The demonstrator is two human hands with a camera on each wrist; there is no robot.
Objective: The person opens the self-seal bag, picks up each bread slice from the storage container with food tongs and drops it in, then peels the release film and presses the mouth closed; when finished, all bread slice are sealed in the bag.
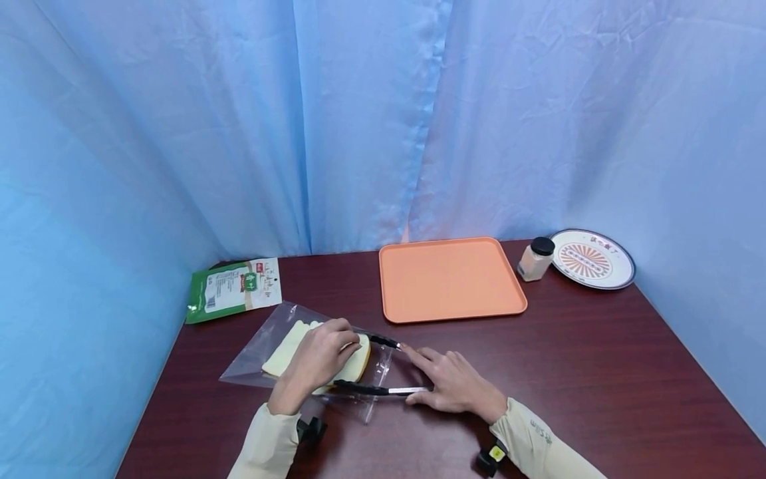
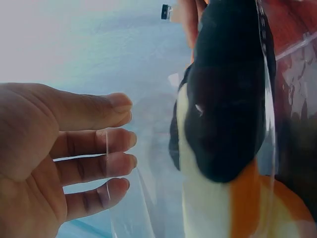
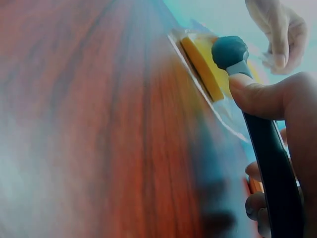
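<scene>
Several slices of white bread (image 1: 287, 352) lie in a clear plastic bag (image 1: 248, 359) on the dark wooden table, left of centre. Over the bread, my left hand (image 1: 323, 349) pinches the bag's thin film between thumb and finger; the film shows at the fingertips in the left wrist view. My right hand (image 1: 451, 382) holds a pair of tongs (image 1: 407, 390) with silver arms and black ends. The tongs are spread apart, and their black ends reach into the bag on either side of the bread. Whether they touch it, I cannot tell.
An orange tray (image 1: 451, 279) lies at the back middle. To its right stand a black-lidded jar (image 1: 534, 261) and a patterned white plate (image 1: 592, 259). A green and white packet (image 1: 230, 293) lies at the back left. Blue curtains surround the table.
</scene>
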